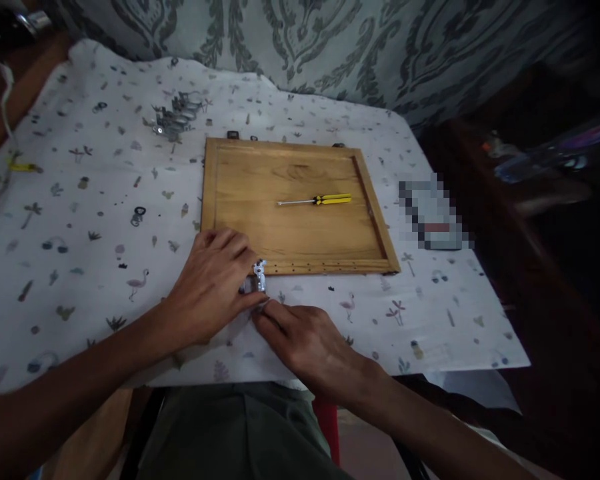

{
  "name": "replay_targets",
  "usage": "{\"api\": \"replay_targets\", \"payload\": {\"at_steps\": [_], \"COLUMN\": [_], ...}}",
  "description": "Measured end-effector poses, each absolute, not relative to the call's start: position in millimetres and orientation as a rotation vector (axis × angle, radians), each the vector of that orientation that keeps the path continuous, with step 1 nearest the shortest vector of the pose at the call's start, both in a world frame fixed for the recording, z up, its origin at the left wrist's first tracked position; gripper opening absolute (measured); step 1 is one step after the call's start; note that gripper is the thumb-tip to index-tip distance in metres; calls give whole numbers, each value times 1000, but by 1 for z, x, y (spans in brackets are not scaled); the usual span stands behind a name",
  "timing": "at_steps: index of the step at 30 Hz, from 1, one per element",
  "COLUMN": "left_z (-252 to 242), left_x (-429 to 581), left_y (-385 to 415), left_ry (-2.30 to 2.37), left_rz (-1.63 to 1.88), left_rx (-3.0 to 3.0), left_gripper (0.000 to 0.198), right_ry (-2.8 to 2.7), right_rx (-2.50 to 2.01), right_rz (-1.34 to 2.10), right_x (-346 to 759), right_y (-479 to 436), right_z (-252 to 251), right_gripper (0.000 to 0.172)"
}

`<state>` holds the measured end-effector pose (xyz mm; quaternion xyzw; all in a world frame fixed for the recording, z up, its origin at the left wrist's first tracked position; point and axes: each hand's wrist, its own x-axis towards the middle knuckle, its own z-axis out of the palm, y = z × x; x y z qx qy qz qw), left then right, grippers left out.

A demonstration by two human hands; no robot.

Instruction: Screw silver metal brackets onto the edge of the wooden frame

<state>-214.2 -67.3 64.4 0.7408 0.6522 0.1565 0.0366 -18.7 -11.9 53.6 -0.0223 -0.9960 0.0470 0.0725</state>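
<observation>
A framed wooden panel (290, 235) lies flat on the table, with a row of small dark holes along its near edge. At that edge is a shiny metal hinge (260, 277), partly hidden by my fingers. My left hand (217, 280) rests over the panel's near left corner, its thumb and fingers closed around the hinge. From below, my right hand (310, 337) pinches the hinge's near end with curled fingers; the exact grip is hidden. A screwdriver (330, 199) with a yellow and black handle lies on the panel.
Several similar metal pieces (175, 115) are heaped at the back left of the patterned tablecloth (105, 200). A pixelated object (435, 213) sits right of the panel. A cord (7, 113) hangs at the far left. A patterned wall (320, 47) stands behind.
</observation>
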Motion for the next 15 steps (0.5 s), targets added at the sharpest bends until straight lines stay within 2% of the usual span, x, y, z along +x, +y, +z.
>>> {"api": "replay_targets", "payload": {"at_steps": [6, 15], "left_z": [64, 62], "left_x": [-214, -214], "left_y": [-68, -68], "left_ry": [1988, 1995], "left_rz": [489, 479], "left_rx": [2259, 2235], "left_gripper": [34, 36], "right_ry": [-3005, -2815], "right_rx": [-27, -369], "right_rz": [214, 845], "right_x": [-18, -6], "right_y": [-5, 14], "right_z": [52, 47], "right_gripper": [21, 19]}}
